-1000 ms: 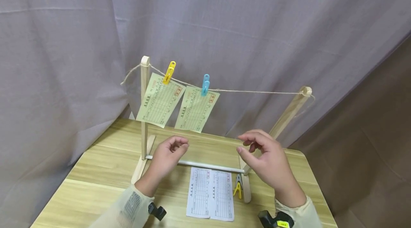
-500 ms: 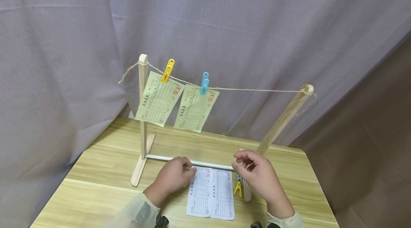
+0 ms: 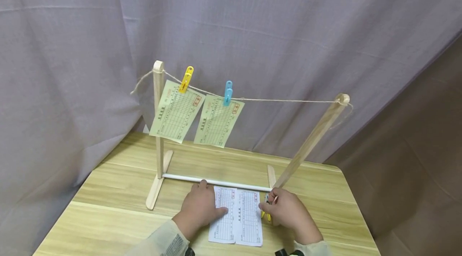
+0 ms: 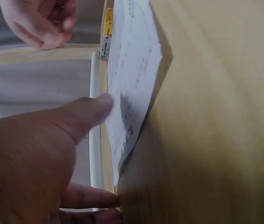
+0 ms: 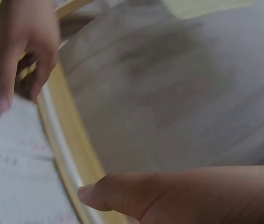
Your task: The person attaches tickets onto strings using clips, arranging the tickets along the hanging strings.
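Two white printed slips (image 3: 249, 220) lie side by side on the table. My left hand (image 3: 199, 204) is at the left slip's edge, thumb stretched over the paper and fingers at the tabletop beside it. In the left wrist view the thumb is apart from the fingers, with the slip's corner between them. My right hand (image 3: 288, 210) hovers by a yellow clothespin (image 3: 266, 216) at the slips' right, partly hidden under the fingers. In the left wrist view a gap shows between that hand and the yellow-and-grey clothespins (image 4: 107, 32).
A wooden stand with a left post (image 3: 159, 119), right post (image 3: 310, 144) and white crossbar (image 3: 216, 182) holds a string (image 3: 288, 101). Two green slips (image 3: 177, 111) hang from it by a yellow clothespin (image 3: 186, 79) and a blue clothespin (image 3: 228, 93). A grey curtain (image 3: 252, 27) hangs behind.
Both hands have come down from above the table: the left to the left white slip's edge, the right to the clothespins at the right. The hanging slips stay on the string.
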A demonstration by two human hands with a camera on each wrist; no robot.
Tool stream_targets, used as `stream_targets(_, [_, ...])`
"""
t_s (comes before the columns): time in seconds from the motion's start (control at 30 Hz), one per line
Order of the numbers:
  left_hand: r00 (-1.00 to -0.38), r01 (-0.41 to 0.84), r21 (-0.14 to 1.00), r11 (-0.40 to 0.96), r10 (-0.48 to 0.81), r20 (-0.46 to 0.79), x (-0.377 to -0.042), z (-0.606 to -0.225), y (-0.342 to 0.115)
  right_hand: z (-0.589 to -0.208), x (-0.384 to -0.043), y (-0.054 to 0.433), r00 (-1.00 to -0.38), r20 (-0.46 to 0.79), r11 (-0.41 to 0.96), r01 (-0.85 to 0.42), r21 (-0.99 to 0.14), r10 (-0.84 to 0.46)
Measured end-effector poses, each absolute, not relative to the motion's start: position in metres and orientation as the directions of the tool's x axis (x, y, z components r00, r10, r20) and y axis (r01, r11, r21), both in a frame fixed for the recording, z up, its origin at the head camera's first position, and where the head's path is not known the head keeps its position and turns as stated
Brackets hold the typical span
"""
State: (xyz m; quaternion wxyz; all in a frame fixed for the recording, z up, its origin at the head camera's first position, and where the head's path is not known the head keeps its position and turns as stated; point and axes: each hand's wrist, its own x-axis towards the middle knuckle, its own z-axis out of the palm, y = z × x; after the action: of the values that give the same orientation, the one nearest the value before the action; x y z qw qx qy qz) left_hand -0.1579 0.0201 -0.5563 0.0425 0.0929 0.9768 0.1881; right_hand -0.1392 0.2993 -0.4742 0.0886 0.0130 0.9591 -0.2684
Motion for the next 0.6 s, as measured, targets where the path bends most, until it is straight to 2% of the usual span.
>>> stream_targets(0.17, [-0.975,0.195,0.334,0.922,0.220,-0.039,-0.154,-0.557,0.017,-0.493,-0.137,0.304,-0.976,-0.210,0.881,0.148,-0.450,0.057])
stream_targets(0.6, [-0.955,0.186,0.419,0.889,0.263,-0.135,-0.148,-0.546,0.002,-0.509,-0.126,0.311,-0.956,-0.280,0.934,0.180,-0.310,0.091])
